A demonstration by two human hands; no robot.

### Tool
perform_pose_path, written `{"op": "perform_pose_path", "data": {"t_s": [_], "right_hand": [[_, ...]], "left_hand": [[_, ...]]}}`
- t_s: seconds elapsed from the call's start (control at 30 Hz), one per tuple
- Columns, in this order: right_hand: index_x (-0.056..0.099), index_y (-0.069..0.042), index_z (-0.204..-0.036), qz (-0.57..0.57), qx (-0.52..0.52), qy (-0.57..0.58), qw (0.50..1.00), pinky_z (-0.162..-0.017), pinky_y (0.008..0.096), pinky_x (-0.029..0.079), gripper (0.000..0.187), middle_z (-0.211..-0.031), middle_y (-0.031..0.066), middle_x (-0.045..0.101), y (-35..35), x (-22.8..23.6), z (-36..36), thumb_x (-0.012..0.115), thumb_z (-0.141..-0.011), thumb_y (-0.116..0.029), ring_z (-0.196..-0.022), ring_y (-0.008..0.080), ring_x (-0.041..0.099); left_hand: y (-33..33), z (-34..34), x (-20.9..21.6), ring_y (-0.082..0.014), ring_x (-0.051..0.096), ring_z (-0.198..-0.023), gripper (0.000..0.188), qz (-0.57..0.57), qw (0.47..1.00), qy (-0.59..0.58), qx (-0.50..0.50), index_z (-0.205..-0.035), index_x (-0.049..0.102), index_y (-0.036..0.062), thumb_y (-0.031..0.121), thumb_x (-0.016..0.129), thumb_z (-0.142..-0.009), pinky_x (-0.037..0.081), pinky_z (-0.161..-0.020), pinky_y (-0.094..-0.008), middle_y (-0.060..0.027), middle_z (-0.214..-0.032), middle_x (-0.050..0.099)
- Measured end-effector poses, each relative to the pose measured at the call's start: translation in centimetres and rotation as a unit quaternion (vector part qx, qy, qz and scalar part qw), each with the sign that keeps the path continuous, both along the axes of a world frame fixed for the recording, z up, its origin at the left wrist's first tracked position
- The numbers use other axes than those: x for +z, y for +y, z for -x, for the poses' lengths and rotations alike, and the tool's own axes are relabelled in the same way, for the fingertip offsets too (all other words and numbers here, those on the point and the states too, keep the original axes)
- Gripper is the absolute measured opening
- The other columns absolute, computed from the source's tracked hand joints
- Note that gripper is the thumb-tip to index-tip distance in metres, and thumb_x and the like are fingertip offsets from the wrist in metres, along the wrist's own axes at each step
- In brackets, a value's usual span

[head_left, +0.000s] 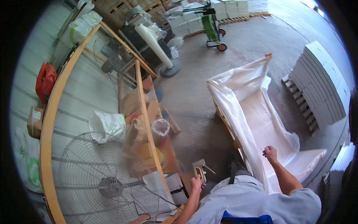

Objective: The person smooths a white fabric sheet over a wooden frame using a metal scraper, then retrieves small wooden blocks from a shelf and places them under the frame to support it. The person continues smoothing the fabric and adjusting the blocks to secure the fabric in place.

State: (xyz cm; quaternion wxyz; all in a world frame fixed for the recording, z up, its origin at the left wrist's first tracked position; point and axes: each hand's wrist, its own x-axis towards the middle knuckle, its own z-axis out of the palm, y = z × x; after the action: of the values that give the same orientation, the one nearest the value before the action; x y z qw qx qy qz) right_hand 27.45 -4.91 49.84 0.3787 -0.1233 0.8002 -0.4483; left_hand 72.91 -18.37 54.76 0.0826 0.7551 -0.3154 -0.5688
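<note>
In my left hand (196,183) is a silver tool with a yellow-orange grip, which looks like a staple gun (200,173); my fingers are wrapped round its handle. My right hand (270,153) is over a long wooden-framed crate (218,112) lined with whitish plastic sheeting (231,89). The fingers of that hand are curled together, and whatever may be between them is too small to make out. Sheeting drapes over the crate's sides and spreads out loosely by my right arm. Wood shows at one far corner and along the left side.
A large wire fan (111,186) stands at left beside a wooden frame (52,112). Near it are a bench (169,153) and a lined bin (160,127). Stacked white panels (317,82) rest on a pallet at right. A green wheeled cart (210,28) stands far off.
</note>
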Motion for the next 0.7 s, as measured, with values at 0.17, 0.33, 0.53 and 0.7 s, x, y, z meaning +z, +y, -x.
{"op": "perform_pose_path", "data": {"t_s": [0.17,0.33,0.53,0.7], "right_hand": [[0.06,0.006,-0.101,0.015,0.005,-0.011,1.0,-0.051,0.0297,0.051,0.03,-0.08,0.0143,0.067,-11.4,0.0,3.6,0.053,-0.091,-0.021,-0.061,0.0195,0.065],[0.06,0.005,-0.1,0.021,-0.022,-0.002,1.0,-0.05,0.0284,0.051,0.028,-0.077,0.0133,0.067,-17.4,-1.0,4.3,0.054,-0.09,-0.021,-0.058,0.018,0.064],[0.06,0.007,-0.097,-0.033,-0.096,0.022,0.995,-0.046,0.0293,0.051,0.028,-0.075,0.0143,0.066,-23.0,-2.5,3.3,0.052,-0.089,-0.019,-0.056,0.0189,0.064],[0.061,0.007,-0.086,-0.102,-0.175,0.062,0.977,-0.044,0.0304,0.05,0.026,-0.07,0.0151,0.066,-26.5,0.1,1.1,0.05,-0.087,-0.016,-0.053,0.0193,0.064]], "left_hand": [[-9.7,1.0,-0.7,-0.0225,0.058,-0.041,0.034,0.03,0.984,0.074,0.159,-0.095,0.058,-0.0017,0.032,0.054,-0.093,0.039,-0.031,-0.0328,-0.0122,-0.068,0.062],[-24.2,-0.6,-2.5,-0.0242,0.058,-0.042,0.034,0.051,0.978,0.064,0.19,-0.095,0.059,-0.0016,0.032,0.053,-0.093,0.039,-0.031,-0.0335,-0.013,-0.067,0.061],[-47.6,-6.6,-8.1,-0.0298,0.063,-0.061,0.028,0.119,0.959,0.025,0.255,-0.109,0.056,0.0028,0.025,0.056,-0.091,0.049,-0.044,-0.0398,-0.0148,-0.098,0.063],[-68.8,-15.8,-10.1,-0.0278,0.061,-0.067,0.025,0.134,0.899,0.163,0.383,-0.106,0.053,0.007,0.025,0.055,-0.089,0.048,-0.052,-0.0417,-0.0115,-0.084,0.059]]}}
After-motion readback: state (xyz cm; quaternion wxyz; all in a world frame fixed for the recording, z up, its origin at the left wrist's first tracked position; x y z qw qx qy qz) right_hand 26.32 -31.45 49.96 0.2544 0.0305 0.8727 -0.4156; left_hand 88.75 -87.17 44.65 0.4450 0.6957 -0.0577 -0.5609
